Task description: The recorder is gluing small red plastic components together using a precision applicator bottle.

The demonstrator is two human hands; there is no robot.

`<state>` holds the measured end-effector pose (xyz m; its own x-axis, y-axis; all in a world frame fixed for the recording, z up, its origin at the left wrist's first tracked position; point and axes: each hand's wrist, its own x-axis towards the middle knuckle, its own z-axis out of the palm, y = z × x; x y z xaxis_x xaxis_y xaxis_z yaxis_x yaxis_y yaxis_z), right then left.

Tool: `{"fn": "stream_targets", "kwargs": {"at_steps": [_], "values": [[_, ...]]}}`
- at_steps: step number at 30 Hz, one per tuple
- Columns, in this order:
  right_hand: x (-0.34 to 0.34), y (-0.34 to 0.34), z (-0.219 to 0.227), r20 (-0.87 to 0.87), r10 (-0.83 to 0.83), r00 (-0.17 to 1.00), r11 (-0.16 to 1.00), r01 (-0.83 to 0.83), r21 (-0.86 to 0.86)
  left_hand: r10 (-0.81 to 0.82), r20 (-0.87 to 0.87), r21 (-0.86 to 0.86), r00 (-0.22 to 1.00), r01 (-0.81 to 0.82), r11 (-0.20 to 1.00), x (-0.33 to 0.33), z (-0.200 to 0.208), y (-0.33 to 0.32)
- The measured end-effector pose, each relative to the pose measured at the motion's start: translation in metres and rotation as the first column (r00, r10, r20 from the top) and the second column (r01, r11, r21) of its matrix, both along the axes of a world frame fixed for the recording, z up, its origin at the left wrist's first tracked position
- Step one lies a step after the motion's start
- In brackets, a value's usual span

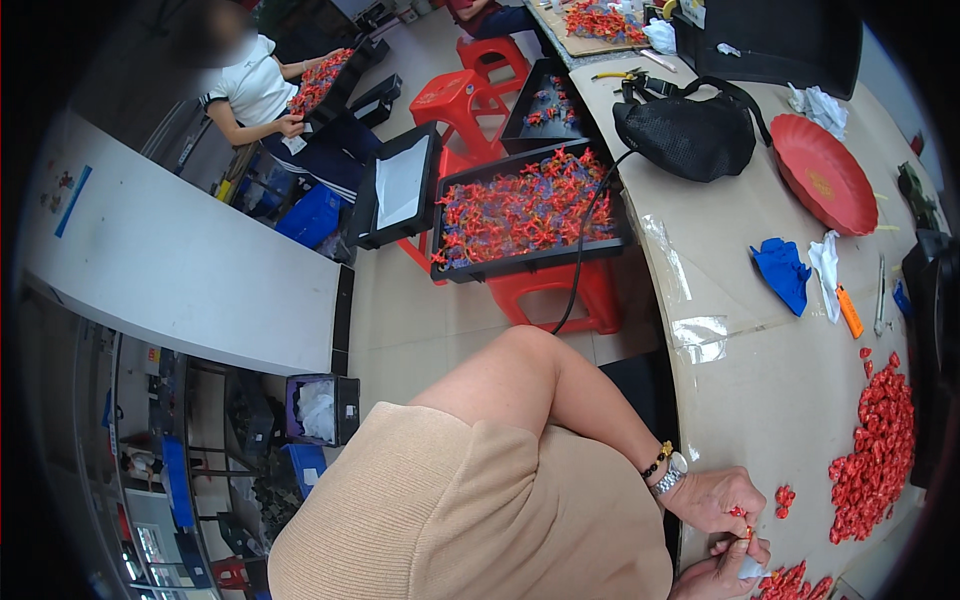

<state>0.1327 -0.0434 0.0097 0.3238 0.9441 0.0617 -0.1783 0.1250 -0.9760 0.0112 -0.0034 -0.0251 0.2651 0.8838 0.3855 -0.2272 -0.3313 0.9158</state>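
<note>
Tan worktable, red heap, hands together pinching a red piece, red stools, pale tiled floor

Our left arm bends sharply at the elbow, its forearm slanting down rightward; our left hand curls, fingertips pinched, close beside our right hand, its fingers also bent.

"Where's the large heap of pieces?"

"On the desk, toward its right side. A small cluster lies just left of it, and a second heap below."

"And farther up?"

"A cloth, then a dish with a bag to its left."

"Beside the desk?"

"A filled tray on a stool, left; another tray behind it."
</note>
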Motion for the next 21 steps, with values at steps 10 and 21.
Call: {"fn": "stream_targets", "kwargs": {"at_steps": [10, 21], "values": [[0.022, -0.001, -0.032, 0.055, 0.045, 0.997, 0.999, -0.044, -0.014, 0.004, -0.018, 0.005, 1.000, -0.004, 1.000, 0.002, -0.001, 0.001], [0.022, -0.002, -0.033, 0.083, 0.064, 0.994, 0.997, -0.061, -0.043, 0.048, -0.005, -0.009, 0.999, -0.048, 0.999, -0.003, 0.002, 0.000]]}}
